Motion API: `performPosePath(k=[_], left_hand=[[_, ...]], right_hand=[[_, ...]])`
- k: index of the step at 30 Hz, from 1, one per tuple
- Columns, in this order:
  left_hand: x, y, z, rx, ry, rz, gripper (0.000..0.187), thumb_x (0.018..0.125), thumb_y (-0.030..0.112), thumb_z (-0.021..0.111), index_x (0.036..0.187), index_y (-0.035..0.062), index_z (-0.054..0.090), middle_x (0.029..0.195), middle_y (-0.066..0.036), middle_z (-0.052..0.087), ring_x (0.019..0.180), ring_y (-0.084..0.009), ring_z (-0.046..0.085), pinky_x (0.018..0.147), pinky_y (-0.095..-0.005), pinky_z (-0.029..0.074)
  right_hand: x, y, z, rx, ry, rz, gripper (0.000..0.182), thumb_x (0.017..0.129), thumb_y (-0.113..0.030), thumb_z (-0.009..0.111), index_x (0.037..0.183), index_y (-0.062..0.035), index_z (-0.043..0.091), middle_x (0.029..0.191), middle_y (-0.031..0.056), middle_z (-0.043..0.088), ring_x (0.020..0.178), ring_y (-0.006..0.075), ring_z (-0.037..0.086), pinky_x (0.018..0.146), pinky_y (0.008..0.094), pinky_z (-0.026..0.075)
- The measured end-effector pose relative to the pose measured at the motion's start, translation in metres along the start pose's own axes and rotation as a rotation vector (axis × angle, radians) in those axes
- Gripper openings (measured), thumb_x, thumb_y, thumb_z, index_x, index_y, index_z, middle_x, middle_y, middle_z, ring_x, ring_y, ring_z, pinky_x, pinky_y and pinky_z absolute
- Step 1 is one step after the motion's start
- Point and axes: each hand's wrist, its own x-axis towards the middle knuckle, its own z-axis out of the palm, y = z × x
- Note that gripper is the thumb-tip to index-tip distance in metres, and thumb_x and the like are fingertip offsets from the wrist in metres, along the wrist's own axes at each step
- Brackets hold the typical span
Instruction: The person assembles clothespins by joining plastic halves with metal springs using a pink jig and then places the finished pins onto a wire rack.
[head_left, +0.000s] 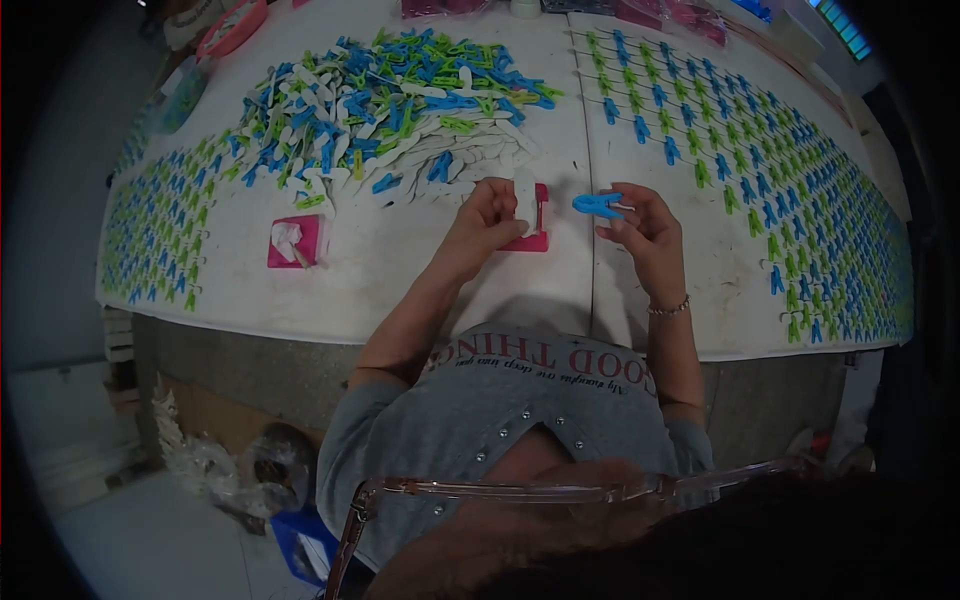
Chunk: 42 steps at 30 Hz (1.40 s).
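Blue clip in the right hand, white piece in the left

The left hand pinches a white piece between thumb and fingers, holding it upright over the near pink block at the middle of the tabletop. Whether the piece touches the block cannot be told. The right hand, apart from the left and just across a seam in the tabletop, holds the blue clip by one end between thumb and fingertips; the clip's other end points toward the left hand. A bracelet circles the right wrist.

Beyond the left hand, a large pile of blue, green and white clips spreads over the tabletop, with flat white pieces along its near side. Nearer the person and to the left of the left hand sits another pink block, with a crumpled white thing on it. Blue and green clips lie in long rows on the right side of the tabletop, and more clips form a patterned group on its left side. A pink basket stands near the far left edge, holding things too small to make out.
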Motion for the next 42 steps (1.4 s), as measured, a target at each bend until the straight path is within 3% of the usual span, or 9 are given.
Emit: performPosePath(k=[9, 20, 23, 26, 28, 32, 34, 38, 42], left_hand=[[0.002, 0.000, 0.010, 0.100, -0.102, 0.085, 0.038, 0.072, -0.005, 0.064, 0.100, 0.0110, 0.045, 0.084, 0.004, 0.040, 0.075, -0.0049, 0.039, 0.070, -0.0195, 0.037], [0.001, -0.001, 0.012, 0.193, -0.152, 0.125, 0.038, 0.071, -0.005, 0.065, 0.100, 0.0106, 0.045, 0.083, 0.003, 0.041, 0.076, -0.0064, 0.042, 0.071, -0.0214, 0.040], [0.002, -0.003, 0.016, 0.209, -0.114, 0.130, 0.042, 0.070, -0.005, 0.065, 0.104, 0.0096, 0.046, 0.089, 0.003, 0.043, 0.079, -0.0072, 0.039, 0.071, -0.0208, 0.035], [0.006, -0.004, 0.016, 0.338, -0.100, 0.227, 0.039, 0.073, -0.004, 0.063, 0.108, 0.0063, 0.048, 0.095, 0.000, 0.049, 0.082, -0.0091, 0.045, 0.076, -0.0222, 0.039], [0.006, -0.003, 0.009, 0.353, -0.046, 0.257, 0.036, 0.077, -0.002, 0.062, 0.110, 0.0043, 0.048, 0.100, -0.003, 0.053, 0.086, -0.0104, 0.048, 0.080, -0.0241, 0.041], [0.016, -0.025, -0.044, 0.425, 0.324, 0.321, 0.024, 0.084, -0.001, 0.056, 0.107, 0.0035, 0.050, 0.101, -0.005, 0.054, 0.091, -0.0134, 0.052, 0.081, -0.0257, 0.042], [0.018, -0.037, -0.071, 0.408, 0.385, 0.337, 0.022, 0.085, 0.002, 0.055, 0.106, 0.0034, 0.050, 0.100, -0.005, 0.054, 0.090, -0.0136, 0.051, 0.081, -0.0258, 0.042], [0.019, -0.052, -0.091, 0.303, 0.579, 0.323, 0.018, 0.088, 0.009, 0.054, 0.104, 0.0032, 0.050, 0.096, -0.004, 0.053, 0.086, -0.0135, 0.049, 0.079, -0.0256, 0.041], [0.019, -0.051, -0.087, 0.288, 0.598, 0.305, 0.019, 0.087, 0.012, 0.054, 0.103, 0.0029, 0.050, 0.095, -0.004, 0.052, 0.085, -0.0132, 0.048, 0.078, -0.0255, 0.040]], right_hand=[[-0.020, 0.016, 0.000, -0.207, -0.067, -0.033, 0.027, 0.083, 0.000, 0.066, 0.109, 0.0007, 0.058, 0.098, 0.0052, 0.066, 0.092, 0.0106, 0.063, 0.082, 0.0233, 0.049], [-0.014, 0.017, 0.011, -0.190, -0.148, -0.023, 0.031, 0.083, 0.001, 0.066, 0.113, 0.0009, 0.056, 0.099, 0.0050, 0.065, 0.090, 0.0074, 0.060, 0.079, 0.0215, 0.048], [-0.017, 0.016, 0.006, -0.243, -0.132, -0.007, 0.031, 0.083, 0.000, 0.066, 0.112, -0.0009, 0.056, 0.099, 0.0038, 0.065, 0.088, 0.0059, 0.059, 0.077, 0.0217, 0.048], [-0.028, 0.009, -0.011, -0.243, 0.058, -0.037, 0.024, 0.086, -0.007, 0.065, 0.107, -0.0028, 0.056, 0.092, 0.0002, 0.064, 0.081, 0.0040, 0.056, 0.072, 0.0209, 0.046], [-0.034, 0.022, -0.046, -0.264, 0.027, -0.092, 0.017, 0.090, -0.015, 0.061, 0.102, -0.0034, 0.057, 0.084, -0.0022, 0.061, 0.074, 0.0030, 0.053, 0.068, 0.0199, 0.044], [-0.071, 0.025, -0.116, -0.487, 0.341, -0.130, 0.019, 0.093, -0.021, 0.057, 0.095, -0.0023, 0.058, 0.074, -0.0011, 0.057, 0.065, 0.0052, 0.049, 0.061, 0.0220, 0.044], [-0.102, 0.026, -0.150, -0.343, 0.673, -0.011, 0.022, 0.095, -0.024, 0.053, 0.093, -0.0028, 0.059, 0.072, 0.0002, 0.057, 0.063, 0.0061, 0.051, 0.059, 0.0222, 0.045], [-0.152, 0.025, -0.211, -0.180, 1.019, 0.080, 0.024, 0.095, -0.025, 0.050, 0.092, -0.0023, 0.060, 0.070, 0.0035, 0.059, 0.057, 0.0098, 0.055, 0.052, 0.0232, 0.045], [-0.170, 0.015, -0.267, -0.187, 1.140, 0.137, 0.024, 0.095, -0.025, 0.051, 0.094, -0.0028, 0.058, 0.069, 0.0030, 0.058, 0.056, 0.0110, 0.056, 0.053, 0.0239, 0.048]])
